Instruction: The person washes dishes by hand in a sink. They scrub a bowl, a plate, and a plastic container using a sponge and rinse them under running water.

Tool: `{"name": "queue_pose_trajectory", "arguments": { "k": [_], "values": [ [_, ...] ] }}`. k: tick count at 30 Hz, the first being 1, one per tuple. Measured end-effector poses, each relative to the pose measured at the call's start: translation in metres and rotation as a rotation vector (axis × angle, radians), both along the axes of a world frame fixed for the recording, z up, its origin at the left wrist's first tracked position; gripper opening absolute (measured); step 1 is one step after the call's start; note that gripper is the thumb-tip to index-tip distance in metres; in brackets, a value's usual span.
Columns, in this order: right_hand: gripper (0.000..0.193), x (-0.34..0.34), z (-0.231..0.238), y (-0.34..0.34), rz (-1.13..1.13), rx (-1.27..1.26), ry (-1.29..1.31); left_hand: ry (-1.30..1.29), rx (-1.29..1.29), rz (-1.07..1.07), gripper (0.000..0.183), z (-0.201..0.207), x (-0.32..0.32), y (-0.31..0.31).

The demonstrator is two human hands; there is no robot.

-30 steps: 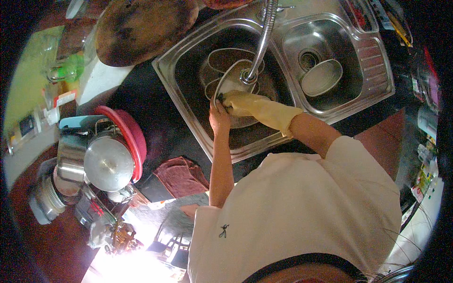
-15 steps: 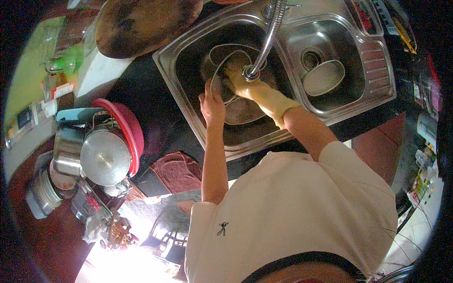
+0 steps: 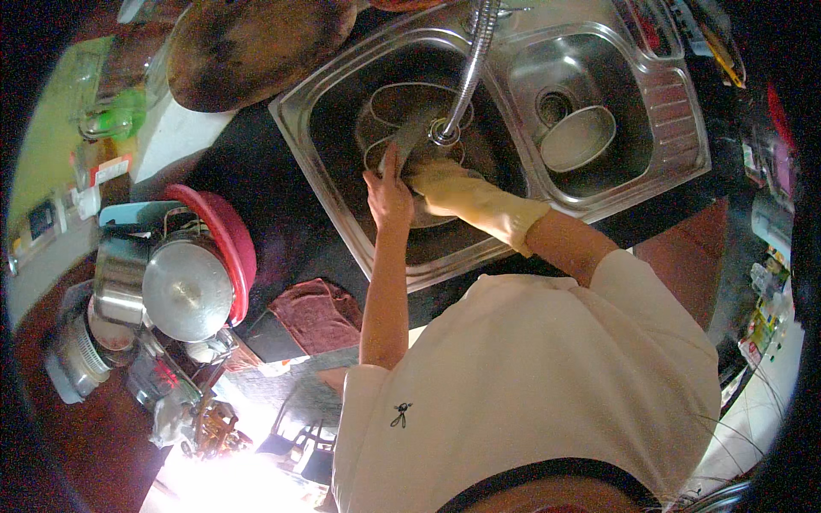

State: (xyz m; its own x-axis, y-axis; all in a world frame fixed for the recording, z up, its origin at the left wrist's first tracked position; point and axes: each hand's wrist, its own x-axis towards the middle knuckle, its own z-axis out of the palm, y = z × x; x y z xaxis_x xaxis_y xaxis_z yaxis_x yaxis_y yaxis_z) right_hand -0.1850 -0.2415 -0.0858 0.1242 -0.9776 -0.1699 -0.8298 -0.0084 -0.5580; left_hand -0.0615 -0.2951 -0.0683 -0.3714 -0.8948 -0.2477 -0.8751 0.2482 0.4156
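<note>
In the left sink basin [image 3: 342, 111], my bare left hand [image 3: 390, 197] is closed on the edge of an oval dish [image 3: 410, 141], which is tilted steeply. My right hand [image 3: 440, 188] wears a yellow rubber glove and lies against the dish's near right side. Its fingers are hidden, so I cannot see what they grip. More round or oval dishes [image 3: 415, 92] lie below in the dark basin. Right over them hangs the metal faucet hose [image 3: 473, 73], its round spout end close to the held dish.
An oval dish [image 3: 578, 139] leans in the right basin [image 3: 590, 60] beside the drain. A large wooden board [image 3: 256, 51] stands at the far left. Left of the sink are a red basin [image 3: 244, 256], a metal pot [image 3: 186, 286] and a brown cloth [image 3: 316, 316].
The dish in my left hand has tipped more edge-on. My gloved right hand has drawn back toward me, out from under the spout. The view has shifted slightly.
</note>
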Motion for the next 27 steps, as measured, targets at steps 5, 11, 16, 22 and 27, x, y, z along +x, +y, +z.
{"name": "queue_pose_trajectory", "arguments": {
  "k": [5, 11, 16, 22, 27],
  "values": [
    [0.021, -0.011, -0.1, -0.013, -0.879, 0.378, -0.282, -0.013, -0.05, -0.081, 0.072, -0.002, -0.012, 0.008],
    [0.019, 0.019, -0.051, 0.012, -0.413, -0.297, 1.165, -0.037, -0.146, -0.102, 0.068, 0.001, -0.023, -0.001],
    [0.016, -0.027, -0.063, 0.009, -0.167, -0.609, 1.076, -0.031, -0.187, -0.142, 0.067, 0.008, -0.038, 0.0],
    [0.028, 0.012, -0.015, 0.017, -0.315, 0.326, -0.213, -0.18, -0.077, -0.172, 0.067, 0.014, -0.041, -0.008],
    [0.028, -0.026, -0.064, 0.014, -0.334, 0.081, -0.014, -0.134, -0.089, -0.147, 0.066, 0.018, -0.046, -0.003]
  ]
}}
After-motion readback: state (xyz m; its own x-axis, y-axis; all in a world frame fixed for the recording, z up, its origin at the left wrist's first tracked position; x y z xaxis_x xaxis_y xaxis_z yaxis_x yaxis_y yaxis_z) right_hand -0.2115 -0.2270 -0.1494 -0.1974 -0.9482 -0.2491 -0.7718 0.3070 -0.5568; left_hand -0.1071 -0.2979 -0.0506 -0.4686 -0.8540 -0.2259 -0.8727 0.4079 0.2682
